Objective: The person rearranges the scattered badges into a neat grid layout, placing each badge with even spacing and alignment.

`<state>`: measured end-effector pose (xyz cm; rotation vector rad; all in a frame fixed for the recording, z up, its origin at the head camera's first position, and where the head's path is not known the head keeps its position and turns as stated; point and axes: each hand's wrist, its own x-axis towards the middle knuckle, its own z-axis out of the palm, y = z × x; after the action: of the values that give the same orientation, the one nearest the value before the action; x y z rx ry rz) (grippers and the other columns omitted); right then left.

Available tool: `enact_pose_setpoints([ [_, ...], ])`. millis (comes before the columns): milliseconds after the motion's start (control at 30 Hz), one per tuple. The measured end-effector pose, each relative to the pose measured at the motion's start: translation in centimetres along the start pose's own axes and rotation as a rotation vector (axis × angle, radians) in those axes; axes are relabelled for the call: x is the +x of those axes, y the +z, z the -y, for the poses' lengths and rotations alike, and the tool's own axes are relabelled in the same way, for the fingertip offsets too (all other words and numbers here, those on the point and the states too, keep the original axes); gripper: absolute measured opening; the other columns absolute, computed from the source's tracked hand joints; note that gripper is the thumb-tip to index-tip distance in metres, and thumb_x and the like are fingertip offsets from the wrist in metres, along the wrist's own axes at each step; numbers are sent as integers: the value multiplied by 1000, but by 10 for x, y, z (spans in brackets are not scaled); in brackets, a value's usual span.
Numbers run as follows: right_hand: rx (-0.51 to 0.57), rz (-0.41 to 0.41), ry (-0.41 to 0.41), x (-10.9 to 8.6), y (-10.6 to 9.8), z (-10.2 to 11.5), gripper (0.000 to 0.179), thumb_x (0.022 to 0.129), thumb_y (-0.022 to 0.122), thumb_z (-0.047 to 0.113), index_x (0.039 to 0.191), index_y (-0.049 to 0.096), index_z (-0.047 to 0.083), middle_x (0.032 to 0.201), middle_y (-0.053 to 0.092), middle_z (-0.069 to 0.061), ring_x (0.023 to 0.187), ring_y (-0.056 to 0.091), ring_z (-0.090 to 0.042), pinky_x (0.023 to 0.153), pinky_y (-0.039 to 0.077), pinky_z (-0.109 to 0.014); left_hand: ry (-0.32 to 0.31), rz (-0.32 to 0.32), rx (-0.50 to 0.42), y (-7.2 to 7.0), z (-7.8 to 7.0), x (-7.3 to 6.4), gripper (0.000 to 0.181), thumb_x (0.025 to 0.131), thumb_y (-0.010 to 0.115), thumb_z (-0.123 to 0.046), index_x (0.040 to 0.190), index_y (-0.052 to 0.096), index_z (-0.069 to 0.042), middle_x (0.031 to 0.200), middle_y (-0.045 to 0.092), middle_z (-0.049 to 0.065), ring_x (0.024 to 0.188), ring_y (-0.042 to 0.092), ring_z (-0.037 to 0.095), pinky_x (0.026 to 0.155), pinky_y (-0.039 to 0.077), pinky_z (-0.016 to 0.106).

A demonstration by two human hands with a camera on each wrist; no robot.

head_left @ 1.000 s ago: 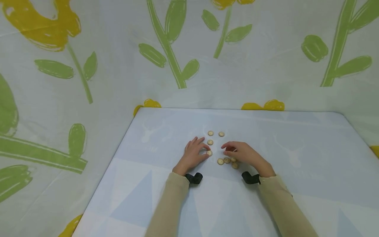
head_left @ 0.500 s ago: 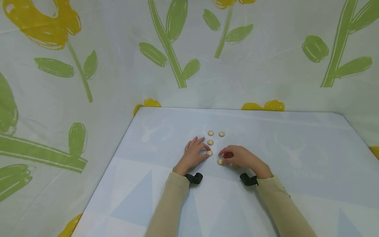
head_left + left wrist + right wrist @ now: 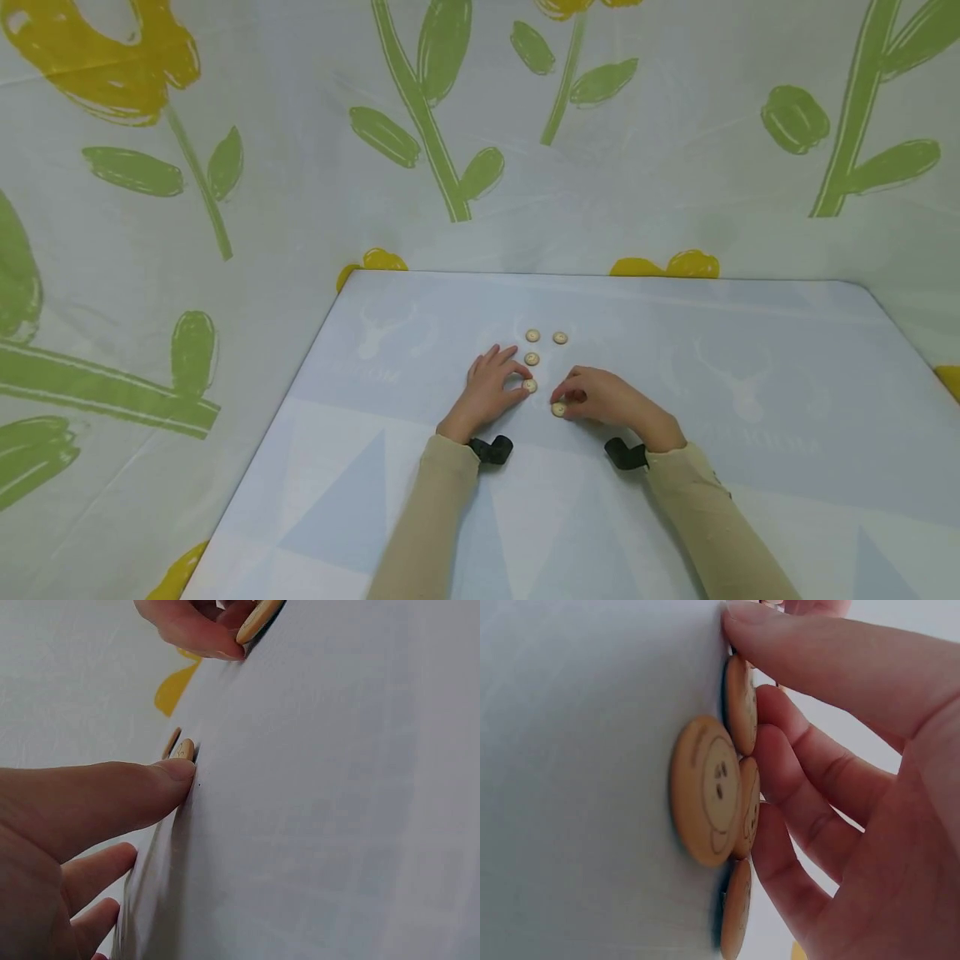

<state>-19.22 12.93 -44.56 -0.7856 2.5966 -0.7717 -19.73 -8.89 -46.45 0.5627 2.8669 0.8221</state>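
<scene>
My left hand [image 3: 489,393] has its thumb and index finger curled about a small round wooden disc [image 3: 529,386]. In the left wrist view the thumb presses that disc [image 3: 184,748]. To the right, my right hand [image 3: 603,397] pinches another wooden disc [image 3: 558,409] at the table surface. The left wrist view shows this disc [image 3: 259,621] at the right fingertips. Several more discs [image 3: 705,791] with dark marks lie under and beside the right palm. The head view hides them behind that hand.
Beyond the left hand, a wooden disc [image 3: 532,359] lies in front of two others, a left one [image 3: 532,335] and a right one [image 3: 560,337]. The pale patterned table [image 3: 750,350] meets a flower-printed cloth [image 3: 292,125] at its back and left edges.
The right hand has come down and to the left over the group of discs and now pinches the leftmost one. The left hand has stayed at its disc.
</scene>
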Motion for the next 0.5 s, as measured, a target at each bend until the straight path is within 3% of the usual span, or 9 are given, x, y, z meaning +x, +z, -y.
enact_pose_setpoints([
  [500, 45, 11, 25, -1, 0, -4, 17, 76, 71, 19, 90, 62, 22, 73, 52, 9, 70, 47, -11, 63, 41, -28, 0, -16, 9, 3, 1, 2, 16, 83, 62, -30, 97, 61, -23, 142, 30, 2, 134, 10, 25, 104, 7, 48],
])
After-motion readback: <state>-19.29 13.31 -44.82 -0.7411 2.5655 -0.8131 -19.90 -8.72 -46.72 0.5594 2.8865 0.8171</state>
